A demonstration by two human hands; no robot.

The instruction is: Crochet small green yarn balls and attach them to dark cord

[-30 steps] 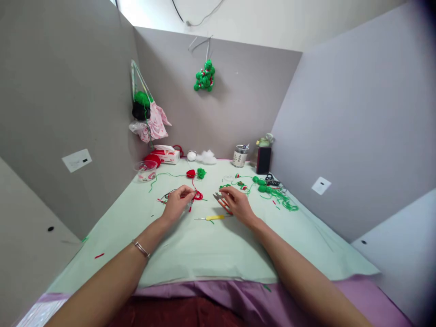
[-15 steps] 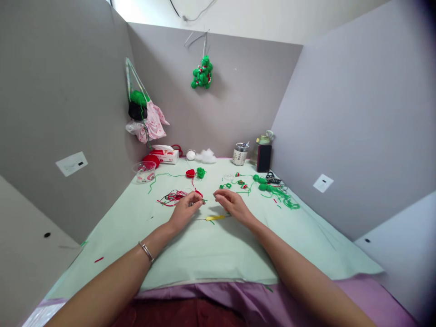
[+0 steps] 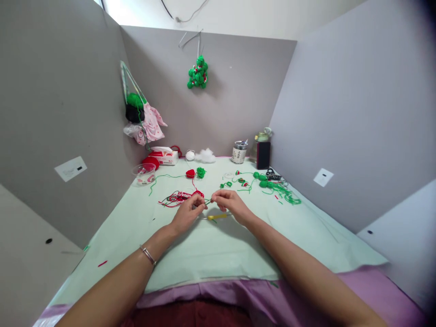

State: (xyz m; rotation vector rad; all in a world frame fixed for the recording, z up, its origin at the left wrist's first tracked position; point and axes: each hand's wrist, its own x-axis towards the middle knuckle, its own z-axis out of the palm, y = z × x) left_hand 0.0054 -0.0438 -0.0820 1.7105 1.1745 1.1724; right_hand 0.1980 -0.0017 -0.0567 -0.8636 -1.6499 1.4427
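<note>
Left hand (image 3: 188,212) and right hand (image 3: 233,204) pinch green strand (image 3: 208,201), running between them near hook (image 3: 218,217); strand likely light, soft, limp, apt to fray, best taken by fingertips close to ends

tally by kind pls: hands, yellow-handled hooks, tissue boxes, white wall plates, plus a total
Hands: 2 (left hand, right hand)
Yellow-handled hook: 1
Tissue box: 1
White wall plates: 2 (left plate, right plate)
Total: 6
</note>
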